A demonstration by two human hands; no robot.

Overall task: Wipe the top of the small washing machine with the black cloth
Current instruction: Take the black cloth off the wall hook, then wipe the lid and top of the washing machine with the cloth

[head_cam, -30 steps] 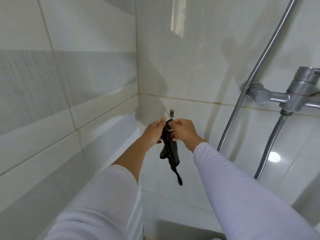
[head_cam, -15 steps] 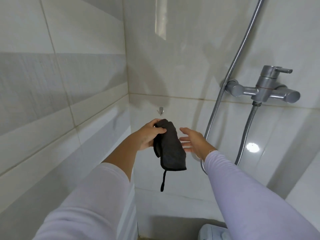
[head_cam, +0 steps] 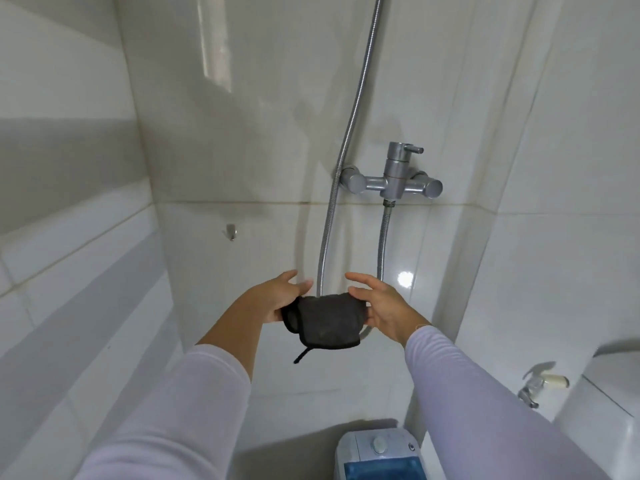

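Both hands were out in front w/ the black cloth (head_cam: pixel 323 322) bunched between them, held in the air well above the small washing machine (head_cam: pixel 377 455); left hand (head_cam: pixel 277 299) pinched the cloth's left edge, thumb on the near side, fingers behind; right hand (head_cam: pixel 386 306) touched the right edge w/ fingers spread and mostly straight, so couldn't tell if it truly gripped or just steadied. A short black loop hung from the cloth's lower left corner. Washer sat at btm centre, only its white top panel w/ a knob and blue lid showing, partly cut off by the frame. Behind the hands: shower hose (head_cam: pixel 346 150) running down the tiled wall; mixer tap (head_cam: pixel 398 178) to the right; small wall hook (head_cam: pixel 231 232) at left.
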